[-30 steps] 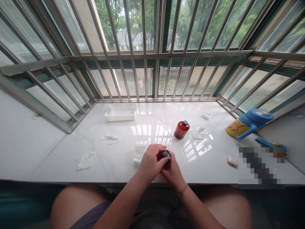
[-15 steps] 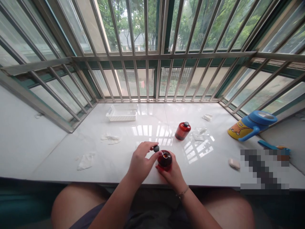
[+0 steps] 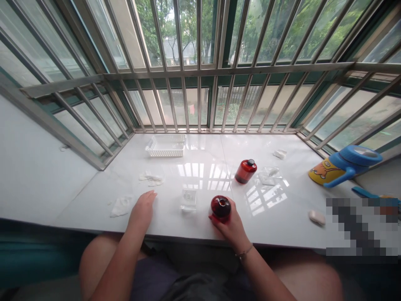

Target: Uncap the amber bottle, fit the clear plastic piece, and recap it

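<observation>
A red bottle point(image 3: 222, 211) stands uncapped near the table's front edge, its round mouth facing up. My right hand point(image 3: 233, 223) is wrapped around its right and near sides. My left hand point(image 3: 141, 213) is low over the table to the left, back upward, fingers pressed together. The black cap does not show; my left hand hides whatever its fingers hold. A small clear plastic box point(image 3: 189, 200) sits between my hands. Farther back, a second red bottle point(image 3: 246, 171) wears its black cap point(image 3: 251, 162).
A white perforated basket point(image 3: 166, 152) is at the back left. Crumpled tissues point(image 3: 121, 207) lie beyond and beside my left hand. Another clear box point(image 3: 270, 175) is right of the capped bottle. A blue and yellow cup point(image 3: 344, 165) and a pale soap-like lump point(image 3: 317, 218) are at right.
My left hand has moved left, away from the bottle mouth, and the cap it pinched is out of sight. The clear box is uncovered. My right hand stays on the bottle.
</observation>
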Motion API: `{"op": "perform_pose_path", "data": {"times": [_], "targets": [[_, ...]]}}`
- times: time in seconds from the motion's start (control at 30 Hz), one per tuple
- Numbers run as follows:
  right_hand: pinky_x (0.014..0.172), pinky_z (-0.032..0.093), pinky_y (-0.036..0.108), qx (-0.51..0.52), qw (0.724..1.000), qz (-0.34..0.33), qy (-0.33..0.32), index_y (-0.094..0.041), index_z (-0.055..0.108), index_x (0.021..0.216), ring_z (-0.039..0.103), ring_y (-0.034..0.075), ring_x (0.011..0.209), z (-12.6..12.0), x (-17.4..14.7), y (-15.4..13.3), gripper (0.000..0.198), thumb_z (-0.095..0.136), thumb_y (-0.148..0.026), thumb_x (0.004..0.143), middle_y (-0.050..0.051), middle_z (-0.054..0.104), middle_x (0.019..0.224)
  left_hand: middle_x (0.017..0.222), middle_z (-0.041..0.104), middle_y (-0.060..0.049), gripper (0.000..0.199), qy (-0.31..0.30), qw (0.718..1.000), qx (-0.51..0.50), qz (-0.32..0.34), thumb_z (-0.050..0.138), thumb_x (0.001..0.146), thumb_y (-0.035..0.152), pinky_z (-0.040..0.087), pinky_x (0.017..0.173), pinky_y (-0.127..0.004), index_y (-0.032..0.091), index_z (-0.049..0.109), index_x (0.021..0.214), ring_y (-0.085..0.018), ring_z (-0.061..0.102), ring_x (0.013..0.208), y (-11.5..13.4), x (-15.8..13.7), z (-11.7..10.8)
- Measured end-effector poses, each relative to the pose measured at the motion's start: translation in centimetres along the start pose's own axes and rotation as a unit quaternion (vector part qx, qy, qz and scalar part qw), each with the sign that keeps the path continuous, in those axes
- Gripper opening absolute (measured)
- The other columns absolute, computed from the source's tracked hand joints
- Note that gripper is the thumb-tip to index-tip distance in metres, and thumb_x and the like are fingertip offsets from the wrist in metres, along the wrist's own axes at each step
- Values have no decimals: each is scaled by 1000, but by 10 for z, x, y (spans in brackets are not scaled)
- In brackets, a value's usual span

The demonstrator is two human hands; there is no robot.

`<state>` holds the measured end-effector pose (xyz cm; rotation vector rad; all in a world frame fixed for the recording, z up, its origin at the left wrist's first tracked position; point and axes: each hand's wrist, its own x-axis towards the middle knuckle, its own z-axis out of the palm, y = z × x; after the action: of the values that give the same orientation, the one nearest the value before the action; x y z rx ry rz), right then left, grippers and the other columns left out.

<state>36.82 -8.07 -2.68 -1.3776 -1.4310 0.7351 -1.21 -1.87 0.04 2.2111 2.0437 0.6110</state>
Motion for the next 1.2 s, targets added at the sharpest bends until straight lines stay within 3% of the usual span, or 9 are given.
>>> {"op": "perform_pose_path", "data": {"times": [0.17,0.37,0.43,0.57,0.7,0.87,1.0,1.1,1.2], "targets": [[110,58,53,1,1000,1,0,-24,52,145,69,34,126,0,0,0,76,87,-53,83,15,66,139,140,76,-15,41,2,999,-40,21,46,95,21,51,123,-58,19,77,121,-35,68,136,5,-14,9],[111,57,55,8,1000,10,-4,-25,51,145,70,35,125,-2,1,1,79,88,-55,81,15,67,139,137,77,-10,34,15,986,-166,-5,54,105,41,53,122,-53,25,73,128,-31,71,133,51,-31,-2],[110,57,54,9,1000,20,-10,-25,51,145,70,35,126,-3,2,0,80,88,-55,82,15,67,140,147,72,-10,44,-23,976,-216,-16,64,102,48,51,124,-52,27,67,140,-31,67,139,69,-33,-5],[110,57,54,19,999,42,-26,-26,47,149,70,35,127,-6,10,-4,84,88,-56,82,14,67,142,168,53,-11,88,-118,952,-284,-20,88,85,46,40,131,-55,29,49,162,-34,51,156,96,-23,-6],[116,53,58,6,998,41,-45,-25,45,152,67,36,132,-12,18,-6,86,87,-57,84,15,65,146,169,53,-12,93,-148,924,-351,-23,93,79,36,40,131,-55,30,51,161,-36,50,156,103,-3,3],[125,42,66,-57,996,-48,43,-25,37,163,46,40,154,-30,10,-13,94,85,-54,88,19,45,165,156,66,-13,84,-149,907,-392,-38,98,71,31,51,123,-56,29,64,148,-39,64,143,100,14,12],[120,43,71,-128,965,-160,166,-23,49,152,51,40,147,-42,-11,-31,63,77,-40,98,20,54,155,151,68,-11,75,-150,916,-367,-57,101,67,36,58,115,-53,27,70,135,-37,70,132,106,10,3],[111,54,63,-129,954,-242,119,-23,56,145,61,36,135,-42,-26,-49,50,74,-23,98,17,62,143,145,70,-9,75,-149,923,-351,-54,102,65,38,58,115,-53,28,71,133,-36,71,129,114,1,-13],[106,60,54,-100,953,-286,30,-25,56,148,64,33,132,-34,-37,-67,53,70,-14,98,16,65,139,142,72,-8,76,-155,919,-360,-37,102,64,40,58,116,-54,28,71,132,-35,72,126,124,-10,-34]]}}
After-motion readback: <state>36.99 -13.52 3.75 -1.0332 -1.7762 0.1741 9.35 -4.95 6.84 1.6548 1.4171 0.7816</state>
